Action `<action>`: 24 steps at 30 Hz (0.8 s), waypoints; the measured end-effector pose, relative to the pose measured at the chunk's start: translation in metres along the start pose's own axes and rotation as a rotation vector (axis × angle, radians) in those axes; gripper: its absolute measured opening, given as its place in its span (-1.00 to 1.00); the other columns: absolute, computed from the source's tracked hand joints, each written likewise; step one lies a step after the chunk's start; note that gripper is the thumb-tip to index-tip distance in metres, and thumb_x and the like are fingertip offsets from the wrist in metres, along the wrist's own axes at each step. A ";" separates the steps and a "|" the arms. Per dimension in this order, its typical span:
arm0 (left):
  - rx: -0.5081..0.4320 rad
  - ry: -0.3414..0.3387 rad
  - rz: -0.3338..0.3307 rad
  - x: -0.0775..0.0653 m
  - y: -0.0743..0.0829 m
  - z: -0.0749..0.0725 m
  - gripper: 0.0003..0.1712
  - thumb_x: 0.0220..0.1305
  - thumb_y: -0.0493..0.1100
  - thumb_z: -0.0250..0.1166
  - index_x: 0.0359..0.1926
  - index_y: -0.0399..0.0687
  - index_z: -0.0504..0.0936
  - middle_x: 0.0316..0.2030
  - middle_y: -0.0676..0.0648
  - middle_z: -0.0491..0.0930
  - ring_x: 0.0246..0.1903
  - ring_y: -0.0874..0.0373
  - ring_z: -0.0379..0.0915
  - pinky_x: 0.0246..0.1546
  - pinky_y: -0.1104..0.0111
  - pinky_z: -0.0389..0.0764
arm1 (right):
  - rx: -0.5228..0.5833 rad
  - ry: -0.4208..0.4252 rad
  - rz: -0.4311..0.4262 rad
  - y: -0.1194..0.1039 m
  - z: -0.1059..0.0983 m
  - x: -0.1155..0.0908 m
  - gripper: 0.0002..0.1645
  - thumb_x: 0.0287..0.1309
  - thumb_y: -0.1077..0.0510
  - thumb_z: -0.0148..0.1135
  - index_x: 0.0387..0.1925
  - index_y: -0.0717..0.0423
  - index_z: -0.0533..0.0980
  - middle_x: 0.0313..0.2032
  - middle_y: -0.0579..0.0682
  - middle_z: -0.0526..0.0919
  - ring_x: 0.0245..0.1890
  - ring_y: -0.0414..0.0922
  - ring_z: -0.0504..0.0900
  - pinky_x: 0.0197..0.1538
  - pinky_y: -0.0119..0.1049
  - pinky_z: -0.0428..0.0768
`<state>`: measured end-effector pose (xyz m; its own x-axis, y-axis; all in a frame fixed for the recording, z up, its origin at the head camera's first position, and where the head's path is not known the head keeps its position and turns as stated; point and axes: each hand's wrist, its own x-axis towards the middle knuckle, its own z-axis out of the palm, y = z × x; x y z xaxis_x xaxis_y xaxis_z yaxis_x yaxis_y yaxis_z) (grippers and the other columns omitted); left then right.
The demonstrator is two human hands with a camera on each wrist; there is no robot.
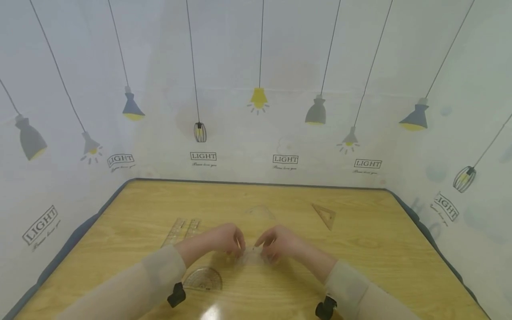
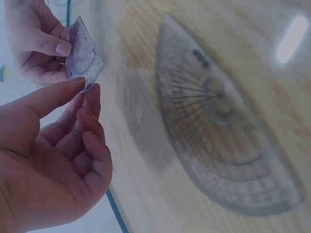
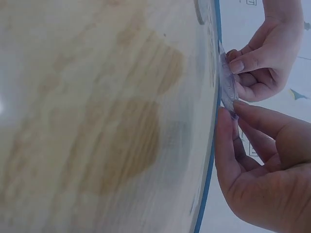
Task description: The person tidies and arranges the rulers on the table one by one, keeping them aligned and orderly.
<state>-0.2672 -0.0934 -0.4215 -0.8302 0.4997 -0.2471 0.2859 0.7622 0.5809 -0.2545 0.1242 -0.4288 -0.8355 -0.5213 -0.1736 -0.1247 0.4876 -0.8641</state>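
Observation:
In the head view my left hand [image 1: 228, 240] and right hand [image 1: 282, 244] meet over the middle of the table. Between them is a small clear protractor [image 2: 83, 51], with fan-shaped lines and arcs printed on it. My left hand pinches one end between thumb and fingertips, while the right thumb and fingers grip the other end. It is raised off the tabletop and tilted, seen nearly edge-on as a clear sheet [image 3: 226, 80] in the right wrist view. Beside my left forearm, a larger clear protractor [image 1: 203, 279] lies flat on the wood.
Two clear rulers [image 1: 174, 232] lie side by side beyond my left forearm. A set square [image 1: 326, 215] rests at the back right. Past my hands lies a faint clear piece with a curved outline [image 1: 261, 209]. A printed curtain [image 1: 236, 133] surrounds the wooden table [image 1: 384, 240].

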 end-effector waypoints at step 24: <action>-0.027 -0.057 0.002 -0.027 -0.009 0.018 -0.84 -0.07 -0.35 0.47 -0.53 -0.03 0.65 -0.59 0.08 0.57 -0.58 0.23 0.44 -0.53 0.42 0.48 | -0.070 -0.078 0.046 -0.004 0.034 -0.004 -0.84 -0.01 0.42 0.34 -0.33 0.20 0.65 -0.52 -0.02 0.63 -0.58 -0.13 0.62 -0.51 -0.27 0.65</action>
<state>-0.2390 -0.1061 -0.4340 -0.8007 0.5248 -0.2890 0.2744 0.7501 0.6017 -0.2328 0.1002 -0.4408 -0.7976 -0.5485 -0.2507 -0.1267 0.5589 -0.8195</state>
